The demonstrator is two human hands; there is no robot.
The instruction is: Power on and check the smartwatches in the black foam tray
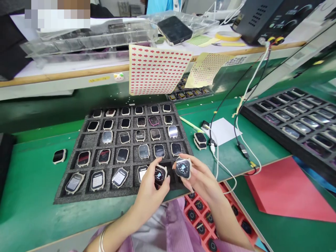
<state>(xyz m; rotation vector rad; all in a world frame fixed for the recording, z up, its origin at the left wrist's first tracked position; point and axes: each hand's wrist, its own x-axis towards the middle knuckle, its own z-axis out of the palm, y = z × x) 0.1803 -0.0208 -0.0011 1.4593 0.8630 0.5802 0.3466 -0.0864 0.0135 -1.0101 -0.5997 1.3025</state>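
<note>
My left hand [151, 187] is closed around a smartwatch body [159, 174] with a lit dial, just over the front edge of a black foam tray [106, 196]. Beside it, my right hand [201, 175] grips a second smartwatch body [183, 167] by its rim, its screen lit with a similar dial and facing up. Neither watch has a strap. Rows of watch bodies sit in the tray's compartments, and several in the front row show bright screens, such as the watch [120, 177] left of my left hand.
One watch [59, 156] lies left of the tray. Two stacked watches [200, 140], cables [217, 154] and white paper [223, 130] are to its right. Another foam tray [262, 117] stands far right. Sticker sheets [159, 70] hang from the shelf. A red tray [195, 213] is below the bench edge.
</note>
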